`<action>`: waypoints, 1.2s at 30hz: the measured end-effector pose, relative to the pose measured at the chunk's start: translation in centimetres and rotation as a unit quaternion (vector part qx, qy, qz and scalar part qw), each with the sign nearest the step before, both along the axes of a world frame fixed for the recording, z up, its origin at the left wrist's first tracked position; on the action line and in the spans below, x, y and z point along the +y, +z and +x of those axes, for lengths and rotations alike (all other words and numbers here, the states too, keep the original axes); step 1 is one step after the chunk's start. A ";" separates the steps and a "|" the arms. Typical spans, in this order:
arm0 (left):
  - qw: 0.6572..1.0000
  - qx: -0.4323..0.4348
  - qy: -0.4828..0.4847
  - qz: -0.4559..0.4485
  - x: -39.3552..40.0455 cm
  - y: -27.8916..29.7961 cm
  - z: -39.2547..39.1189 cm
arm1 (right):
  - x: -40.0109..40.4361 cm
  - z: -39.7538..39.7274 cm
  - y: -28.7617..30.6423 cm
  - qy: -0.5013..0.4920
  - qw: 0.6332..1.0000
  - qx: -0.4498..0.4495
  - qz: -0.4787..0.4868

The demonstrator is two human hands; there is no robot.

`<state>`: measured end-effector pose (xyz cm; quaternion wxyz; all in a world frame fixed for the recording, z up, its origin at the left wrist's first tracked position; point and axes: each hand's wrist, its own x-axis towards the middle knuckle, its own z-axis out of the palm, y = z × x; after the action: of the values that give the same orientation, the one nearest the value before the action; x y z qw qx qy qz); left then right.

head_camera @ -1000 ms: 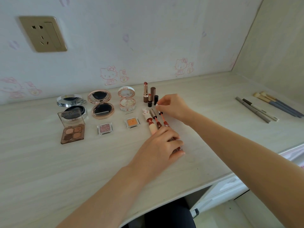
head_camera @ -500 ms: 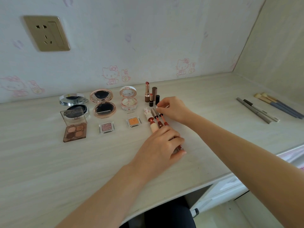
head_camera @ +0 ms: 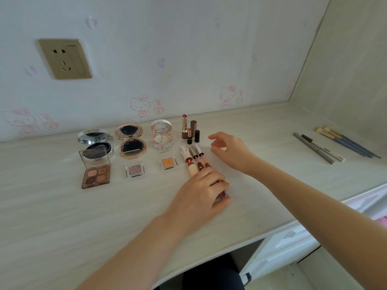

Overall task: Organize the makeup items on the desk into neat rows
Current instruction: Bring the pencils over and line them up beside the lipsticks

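Head view: three lip glosses [head_camera: 196,162] are laid side by side near the middle of the desk [head_camera: 62,216], caps toward the back edge; their near ends are covered by the left hand [head_camera: 201,191], whose fingers are curled over and around the tubes, the rightmost one apparently being gripped; the right hand [head_camera: 230,151] is held just right of the caps, fingers loosely bent and parted, nothing pinched. Behind the glosses, four lipsticks [head_camera: 189,130] are stood upright; toward the left, three open compacts [head_camera: 130,141] are set in a back row, with a palette [head_camera: 96,174] and two small pans [head_camera: 136,170] in front. Toward the right back corner, pencils [head_camera: 318,149] and brushes [head_camera: 343,141] are left in loose pairs, not yet aligned.

The glosses are judged light, rigid and smooth, and likely to roll when nudged; they are best taken at mid-barrel, between thumb and fingertips, and slid rather than lifted; the upright lipsticks could be toppled by a careless brush of the hand.
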<state>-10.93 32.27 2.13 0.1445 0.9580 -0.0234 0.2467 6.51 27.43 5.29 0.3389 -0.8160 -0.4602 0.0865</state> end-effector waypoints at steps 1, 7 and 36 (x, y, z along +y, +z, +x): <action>1.000 0.000 -0.003 -0.004 0.0 0.0 0.0 | -0.7 0.0 -0.1 0.004 1.000 -0.017 -0.005; 0.999 -0.022 0.004 -0.043 -0.1 0.5 0.5 | -6.0 0.6 -0.7 0.014 0.992 -0.120 -0.034; 0.982 0.144 0.025 -0.118 -7.8 1.5 27.6 | -22.6 12.4 -2.1 -0.258 0.933 -0.238 -0.084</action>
<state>16.71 24.45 3.66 0.2518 0.9601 0.0508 0.1105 18.91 4.80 3.20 0.1608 -0.9286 -0.2924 -0.1621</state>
